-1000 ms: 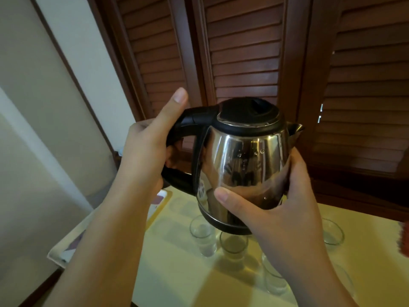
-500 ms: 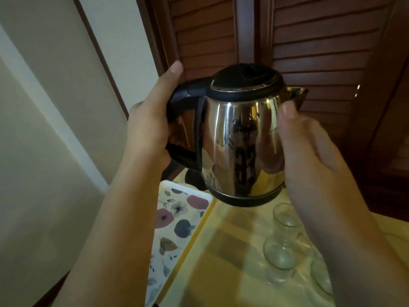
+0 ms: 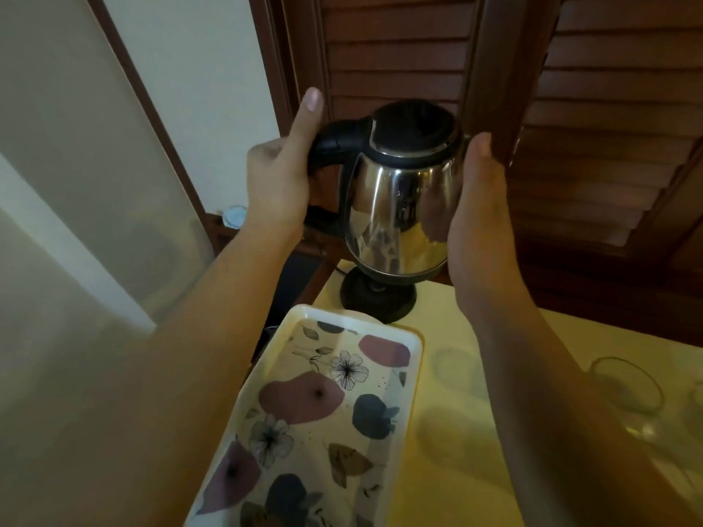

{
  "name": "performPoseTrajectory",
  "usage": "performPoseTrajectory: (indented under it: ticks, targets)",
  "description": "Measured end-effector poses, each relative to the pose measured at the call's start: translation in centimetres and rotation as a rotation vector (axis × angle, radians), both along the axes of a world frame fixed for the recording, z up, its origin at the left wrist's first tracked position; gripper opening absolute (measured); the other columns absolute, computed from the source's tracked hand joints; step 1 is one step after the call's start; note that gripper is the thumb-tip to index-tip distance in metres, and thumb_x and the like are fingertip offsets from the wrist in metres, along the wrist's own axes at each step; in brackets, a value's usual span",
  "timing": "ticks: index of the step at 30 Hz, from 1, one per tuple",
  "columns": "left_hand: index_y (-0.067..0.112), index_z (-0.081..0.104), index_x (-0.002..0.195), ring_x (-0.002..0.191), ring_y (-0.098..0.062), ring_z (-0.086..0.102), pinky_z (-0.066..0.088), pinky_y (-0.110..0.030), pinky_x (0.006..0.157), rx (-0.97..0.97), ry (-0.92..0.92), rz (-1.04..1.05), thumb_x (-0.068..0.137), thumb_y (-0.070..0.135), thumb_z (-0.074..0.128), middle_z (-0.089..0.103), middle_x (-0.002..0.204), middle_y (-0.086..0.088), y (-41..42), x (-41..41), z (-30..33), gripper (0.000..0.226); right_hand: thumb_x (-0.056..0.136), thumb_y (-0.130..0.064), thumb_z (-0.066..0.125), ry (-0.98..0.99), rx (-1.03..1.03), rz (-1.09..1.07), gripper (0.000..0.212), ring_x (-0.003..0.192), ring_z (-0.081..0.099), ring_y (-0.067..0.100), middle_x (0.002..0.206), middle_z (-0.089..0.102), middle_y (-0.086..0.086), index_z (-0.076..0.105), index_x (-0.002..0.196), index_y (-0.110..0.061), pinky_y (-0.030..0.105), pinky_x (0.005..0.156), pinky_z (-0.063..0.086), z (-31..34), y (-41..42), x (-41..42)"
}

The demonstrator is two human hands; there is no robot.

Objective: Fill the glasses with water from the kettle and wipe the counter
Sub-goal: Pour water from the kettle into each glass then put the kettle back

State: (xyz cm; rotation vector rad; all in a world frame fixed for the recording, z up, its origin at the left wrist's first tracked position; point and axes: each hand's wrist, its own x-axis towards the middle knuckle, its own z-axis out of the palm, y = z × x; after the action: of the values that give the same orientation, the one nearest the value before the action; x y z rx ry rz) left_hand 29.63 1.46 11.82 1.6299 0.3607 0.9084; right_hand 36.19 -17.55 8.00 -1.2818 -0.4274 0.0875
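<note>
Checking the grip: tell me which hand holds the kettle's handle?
The left hand, curled round the black handle; the right hand only rests flat against the kettle body's side.

hands (image 3: 372, 199) hold kettle (image 3: 399, 192) above base (image 3: 376, 298)

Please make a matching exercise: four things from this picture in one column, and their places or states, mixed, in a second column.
1. kettle
2. kettle base
3. floral tray
4. glass

a. at the counter's left edge
b. held in the air by both hands
c. black, on the counter under the kettle
d. on the counter at right

Pairs: 1-b, 2-c, 3-a, 4-d
</note>
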Motion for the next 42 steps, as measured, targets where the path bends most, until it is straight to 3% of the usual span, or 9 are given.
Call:
performPoseTrajectory:
  ticks: [4,11,14,17,20,25,29,36,42]
  targets:
    - [0.016,0.059,0.064,0.069,-0.019,0.058,0.051,-0.018,0.074,-0.002,0.072,0.007,0.091,0.067,0.068,0.058,0.069,-0.009,3.3,2.1,-4.5,0.059,0.109,-0.066,0.034,0.108,-0.200,0.005,0.047,0.101,0.064,-0.014,0.128,0.060,-0.017,0.047,0.144,-0.037,0.013,0.074,0.049,-2.1,2.5,-0.4]
    - [-0.014,0.065,0.085,0.089,-0.053,0.070,0.058,-0.065,0.090,-0.120,0.115,-0.018,0.065,0.085,0.078,0.066,0.091,-0.040,6.7,4.7,-11.2,0.103,0.066,-0.105,0.048,0.066,-0.345,0.003,0.126,0.156,0.039,0.015,0.169,0.041,-0.009,0.021,0.169,-0.036,0.043,0.125,0.037,-8.2,5.5,0.8]
    - [-0.014,0.068,0.086,0.091,-0.054,0.068,0.056,-0.067,0.091,-0.122,0.129,-0.052,0.063,0.087,0.077,0.068,0.090,-0.038,7.2,5.7,-13.0,0.103,0.076,-0.096,0.050,0.116,-0.349,-0.026,0.115,0.151,0.044,0.014,0.164,0.046,-0.010,0.024,0.168,-0.032,0.040,0.122,0.043,-9.7,6.2,1.7]
    - [-0.015,0.067,0.087,0.091,-0.054,0.068,0.056,-0.067,0.090,-0.127,0.108,-0.070,0.065,0.085,0.077,0.068,0.089,-0.038,7.6,6.4,-14.3,0.103,0.085,-0.071,0.053,0.106,-0.331,-0.034,0.088,0.125,0.054,-0.012,0.142,0.053,-0.026,0.032,0.163,-0.036,0.007,0.091,0.048,-10.6,6.2,2.1]
    - [-0.017,0.066,0.089,0.091,-0.054,0.068,0.057,-0.061,0.089,-0.135,0.092,-0.097,0.066,0.085,0.077,0.068,0.089,-0.037,8.1,7.2,-14.8,0.105,0.083,-0.067,0.060,0.105,-0.342,-0.034,0.074,0.103,0.055,-0.032,0.127,0.056,-0.036,0.041,0.149,-0.040,-0.004,0.073,0.046,-10.7,6.4,2.5]
    - [-0.009,0.068,0.077,0.086,-0.054,0.067,0.057,-0.062,0.086,-0.111,0.108,-0.139,0.068,0.083,0.077,0.066,0.088,-0.038,8.6,8.0,-14.5,0.093,0.076,-0.073,0.062,0.125,-0.323,-0.084,0.090,0.097,0.056,-0.033,0.119,0.057,-0.039,0.037,0.154,-0.037,0.008,0.077,0.048,-10.3,7.2,2.6]
    - [0.020,0.070,0.058,0.073,-0.044,0.067,0.055,-0.049,0.076,-0.084,0.139,-0.151,0.072,0.079,0.078,0.069,0.074,-0.025,8.5,8.0,-14.4,0.061,0.085,-0.080,0.058,0.168,-0.341,-0.118,0.095,0.126,0.060,0.000,0.142,0.061,-0.014,0.033,0.160,-0.029,0.015,0.085,0.046,-10.6,7.1,2.2]
    - [-0.016,0.061,0.080,0.082,-0.055,0.064,0.055,-0.046,0.077,-0.110,0.131,-0.219,0.084,0.064,0.073,0.064,0.085,-0.039,8.6,7.4,-15.2,0.082,0.082,-0.070,0.056,0.145,-0.369,-0.097,0.089,0.120,0.059,-0.002,0.135,0.062,-0.014,0.035,0.157,-0.026,0.016,0.083,0.050,-12.1,6.9,2.0]
    - [0.009,0.068,0.067,0.071,-0.032,0.060,0.050,-0.040,0.072,-0.149,0.201,-0.234,0.081,0.069,0.075,0.065,0.073,-0.016,8.5,7.3,-14.8,0.062,0.086,-0.073,0.067,0.114,-0.401,-0.087,0.086,0.133,0.062,0.015,0.144,0.062,-0.009,0.033,0.155,-0.034,0.041,0.098,0.062,-13.1,6.6,1.9]
